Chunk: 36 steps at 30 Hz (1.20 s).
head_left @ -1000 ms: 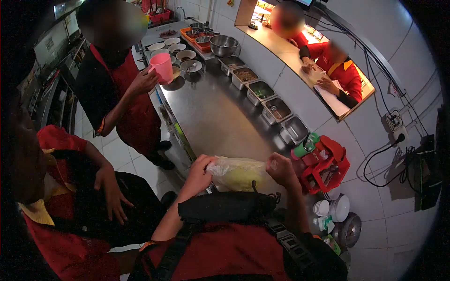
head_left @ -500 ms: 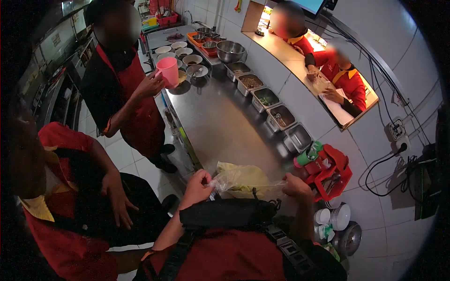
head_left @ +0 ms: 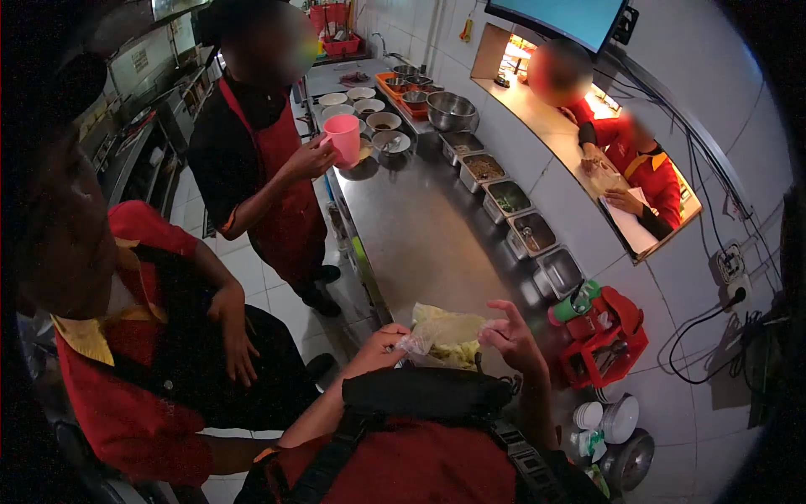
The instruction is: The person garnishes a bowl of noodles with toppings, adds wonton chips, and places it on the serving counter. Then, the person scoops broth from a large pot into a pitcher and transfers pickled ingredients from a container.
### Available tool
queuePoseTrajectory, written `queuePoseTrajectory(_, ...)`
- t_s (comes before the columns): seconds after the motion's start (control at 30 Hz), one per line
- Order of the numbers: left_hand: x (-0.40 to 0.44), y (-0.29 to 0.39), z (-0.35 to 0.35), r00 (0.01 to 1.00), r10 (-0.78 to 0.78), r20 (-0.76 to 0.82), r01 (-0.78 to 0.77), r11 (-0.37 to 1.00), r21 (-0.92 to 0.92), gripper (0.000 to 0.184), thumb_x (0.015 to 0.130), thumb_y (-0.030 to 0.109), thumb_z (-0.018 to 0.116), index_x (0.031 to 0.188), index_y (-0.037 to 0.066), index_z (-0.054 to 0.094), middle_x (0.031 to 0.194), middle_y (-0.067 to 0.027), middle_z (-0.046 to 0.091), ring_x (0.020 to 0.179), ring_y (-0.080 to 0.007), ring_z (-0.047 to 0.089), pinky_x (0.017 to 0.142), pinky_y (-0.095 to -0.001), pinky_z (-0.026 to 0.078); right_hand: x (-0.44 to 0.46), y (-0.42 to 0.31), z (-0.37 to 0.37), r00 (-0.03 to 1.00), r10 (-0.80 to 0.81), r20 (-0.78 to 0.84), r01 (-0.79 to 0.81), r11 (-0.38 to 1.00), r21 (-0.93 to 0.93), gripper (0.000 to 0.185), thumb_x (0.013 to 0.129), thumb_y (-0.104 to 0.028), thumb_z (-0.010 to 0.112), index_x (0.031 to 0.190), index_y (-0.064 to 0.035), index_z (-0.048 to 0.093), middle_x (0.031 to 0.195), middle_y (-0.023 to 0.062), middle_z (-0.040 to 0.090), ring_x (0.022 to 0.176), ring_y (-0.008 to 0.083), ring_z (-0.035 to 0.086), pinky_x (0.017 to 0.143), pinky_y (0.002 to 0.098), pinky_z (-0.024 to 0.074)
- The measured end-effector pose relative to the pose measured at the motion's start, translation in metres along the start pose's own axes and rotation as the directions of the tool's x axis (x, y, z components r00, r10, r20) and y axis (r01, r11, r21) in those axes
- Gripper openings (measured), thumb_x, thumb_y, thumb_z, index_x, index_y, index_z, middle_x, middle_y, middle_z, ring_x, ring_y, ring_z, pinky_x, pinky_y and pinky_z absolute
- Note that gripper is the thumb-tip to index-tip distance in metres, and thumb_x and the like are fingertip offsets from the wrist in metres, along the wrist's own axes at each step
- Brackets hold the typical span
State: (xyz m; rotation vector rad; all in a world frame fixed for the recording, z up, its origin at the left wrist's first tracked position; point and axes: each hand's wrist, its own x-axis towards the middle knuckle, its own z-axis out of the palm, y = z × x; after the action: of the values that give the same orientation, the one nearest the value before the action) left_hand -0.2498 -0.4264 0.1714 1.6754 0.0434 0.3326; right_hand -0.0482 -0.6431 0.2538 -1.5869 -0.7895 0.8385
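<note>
White wall tiles [head_left: 588, 155] run behind a long stainless-steel counter [head_left: 420, 244], and a clear, thin plastic bag [head_left: 437, 324] with soft-looking, pale yellow-green contents [head_left: 457, 354] lies at its near end, partly hidden by the wearer's black chest gear [head_left: 428, 391]. Its film looks light, limp and slippery, likely to crumple or tear under a hard pull; the contents seem soft and easily squashed. Gathered film at the edges would give the surest hold, with support beneath for the weight.

The person's left hand [head_left: 382, 349] pinches the bunched film at the left edge. The right hand [head_left: 516, 340] is raised at the other side, fingers parted; whether film is caught at the fingertips cannot be told.

The counter's metal has a dull sheen and looks smooth. Rectangular steel pans [head_left: 507, 202] line the wall side, with a red plastic basket [head_left: 600, 361] near the right hand. Farther along, a co-worker holds a pink plastic jug [head_left: 342, 141] beside several white bowls [head_left: 384, 122].
</note>
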Motion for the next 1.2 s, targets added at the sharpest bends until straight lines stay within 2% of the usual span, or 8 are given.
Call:
queuePoseTrajectory(0.13, -0.018, 0.017, -0.007, 0.985, 0.001, -0.173, 0.026, 0.988, 0.152, 0.025, 0.082, 0.001, 0.054, 0.105, 0.003, 0.062, 0.107, -0.0098, 0.052, 0.101, -0.0213, 0.052, 0.086, -0.0302, 0.041, 0.009, -0.001, 0.019, 0.991, -0.019, 0.134, 0.008, 0.997, 0.081, 0.056, 0.086, 0.000, 0.056, 0.133, -0.0074, 0.026, 0.094, 0.0163, 0.064, 0.092, 0.0210, 0.061, 0.084, 0.0334, 0.0470)
queuePoseTrajectory(0.3, -0.008, 0.015, 0.005, 0.988, -0.013, -0.154, 0.031, 0.993, 0.113, 0.036, 0.084, 0.000, 0.052, 0.119, 0.006, 0.058, 0.109, -0.0089, 0.051, 0.105, -0.0210, 0.049, 0.087, -0.0289, 0.040, 0.010, 0.007, 0.020, 0.977, 0.076, 0.199, -0.096, 0.991, 0.092, 0.070, 0.087, 0.000, 0.058, 0.142, -0.0089, 0.016, 0.114, 0.0200, 0.057, 0.102, 0.0234, 0.059, 0.090, 0.0350, 0.0454)
queuePoseTrajectory(0.47, -0.003, 0.035, 0.011, 0.991, -0.091, -0.103, 0.100, 0.991, 0.089, 0.049, 0.088, 0.011, 0.057, 0.135, 0.011, 0.045, 0.124, -0.0088, 0.042, 0.113, -0.0213, 0.044, 0.091, -0.0304, 0.038, 0.009, 0.014, 0.037, 0.957, 0.051, 0.286, -0.069, 0.996, 0.053, 0.066, 0.086, -0.001, 0.059, 0.140, -0.0076, 0.022, 0.113, 0.0186, 0.058, 0.104, 0.0225, 0.058, 0.092, 0.0345, 0.0446)
queuePoseTrajectory(0.73, 0.020, 0.049, 0.025, 0.984, 0.031, 0.175, -0.102, 0.903, 0.417, 0.049, 0.093, 0.021, 0.052, 0.138, 0.005, 0.037, 0.136, -0.0145, 0.031, 0.127, -0.0302, 0.029, 0.106, -0.0379, 0.024, -0.001, 0.020, 0.033, 0.944, -0.094, 0.315, 0.037, 0.983, 0.180, 0.064, 0.086, -0.006, 0.058, 0.141, -0.0060, 0.023, 0.113, 0.0140, 0.057, 0.106, 0.0203, 0.056, 0.094, 0.0334, 0.0420)
queuePoseTrajectory(0.9, 0.022, 0.027, 0.058, 0.967, 0.115, 0.228, -0.206, 0.881, 0.427, 0.042, 0.093, 0.015, 0.047, 0.133, 0.004, 0.039, 0.131, -0.0168, 0.033, 0.117, -0.0307, 0.037, 0.100, -0.0369, 0.031, -0.015, 0.048, 0.040, 0.976, -0.200, 0.084, 0.151, 0.905, 0.399, 0.066, 0.087, -0.007, 0.055, 0.144, -0.0060, 0.021, 0.113, 0.0075, 0.054, 0.084, 0.0109, 0.053, 0.075, 0.0233, 0.0410)
queuePoseTrajectory(0.97, 0.015, 0.046, 0.063, 0.975, 0.042, 0.219, -0.103, 0.956, 0.275, 0.039, 0.091, 0.008, 0.047, 0.129, 0.003, 0.042, 0.123, -0.0167, 0.038, 0.106, -0.0292, 0.046, 0.091, -0.0359, 0.039, -0.026, 0.044, 0.040, 0.976, -0.195, 0.097, 0.145, 0.913, 0.381, 0.063, 0.088, -0.007, 0.053, 0.143, -0.0062, 0.022, 0.108, 0.0065, 0.055, 0.077, 0.0085, 0.050, 0.068, 0.0214, 0.0392)
queuePoseTrajectory(1.07, 0.005, 0.059, 0.074, 0.967, -0.037, 0.252, -0.064, 0.921, 0.384, 0.039, 0.088, 0.003, 0.048, 0.127, 0.002, 0.043, 0.115, -0.0154, 0.042, 0.097, -0.0277, 0.051, 0.081, -0.0350, 0.043, -0.042, 0.049, 0.045, 0.980, -0.175, 0.098, 0.127, 0.921, 0.368, 0.057, 0.090, -0.008, 0.051, 0.141, -0.0069, 0.026, 0.097, 0.0044, 0.057, 0.066, 0.0049, 0.047, 0.058, 0.0191, 0.0375)
queuePoseTrajectory(1.2, -0.009, 0.063, 0.085, 0.931, -0.060, 0.360, -0.080, 0.928, 0.364, 0.049, 0.086, 0.006, 0.053, 0.134, 0.005, 0.038, 0.122, -0.0169, 0.042, 0.104, -0.0298, 0.051, 0.085, -0.0362, 0.044, -0.054, 0.051, 0.050, 0.999, -0.030, 0.024, 0.014, 0.856, 0.516, 0.048, 0.091, -0.009, 0.051, 0.136, -0.0073, 0.033, 0.081, 0.0022, 0.057, 0.057, 0.0041, 0.046, 0.050, 0.0199, 0.0385)
